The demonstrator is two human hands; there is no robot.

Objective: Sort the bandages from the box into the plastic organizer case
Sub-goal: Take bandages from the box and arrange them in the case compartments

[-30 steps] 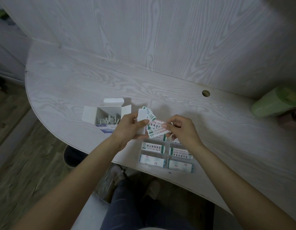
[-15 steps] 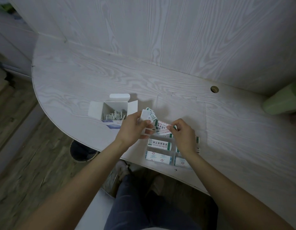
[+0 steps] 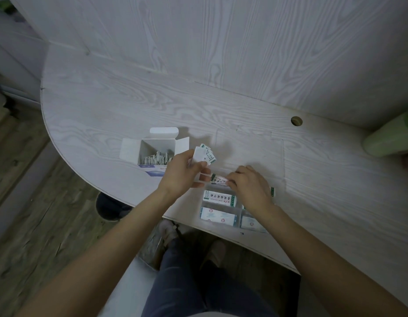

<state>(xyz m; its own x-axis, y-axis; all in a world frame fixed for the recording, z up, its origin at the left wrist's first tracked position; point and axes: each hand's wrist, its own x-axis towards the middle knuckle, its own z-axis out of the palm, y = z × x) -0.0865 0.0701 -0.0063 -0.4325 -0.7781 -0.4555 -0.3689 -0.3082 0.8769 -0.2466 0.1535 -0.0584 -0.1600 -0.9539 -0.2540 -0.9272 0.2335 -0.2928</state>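
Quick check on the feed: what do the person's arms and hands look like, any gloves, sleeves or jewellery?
Both forearms are bare to the frame's edge: no sleeves show. The left hand and right hand wear no gloves; no watch, ring or wristband is visible.

On the tabletop [image 3: 107, 110], the open box [image 3: 156, 149] sits to your left with bandages [image 3: 156, 159] inside. The organizer case [image 3: 219, 210] lies right of it, at the near edge, under your right hand [image 3: 248, 186].

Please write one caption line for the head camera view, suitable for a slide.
Left hand holds a stack of bandages while right hand lowers one bandage toward the plastic organizer case.
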